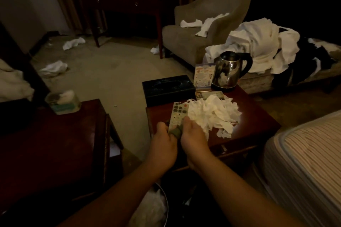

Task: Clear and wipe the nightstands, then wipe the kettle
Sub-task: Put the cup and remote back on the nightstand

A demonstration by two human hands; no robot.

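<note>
The right nightstand (pixel 254 116) was far from cleared: a heap of torn tissue (pixel 212 112), a black tissue box (pixel 168 88), a card (pixel 203 75), a second remote (pixel 208 95) and the kettle (pixel 228 72) (at its far corner) all sat on it. Both the left hand (pixel 164 136) and right hand (pixel 191 134) had fingers curled round a remote (pixel 178 114) and a green cloth (pixel 176 131) at the near edge. The left nightstand (pixel 55 134) bore only a tissue pack (pixel 62 102). Wiping, I judged, had barely begun.

Both forearms reaching forward, left hand (pixel 164 139) and right hand (pixel 193 135) side by side, fingers curled, gripping
</note>
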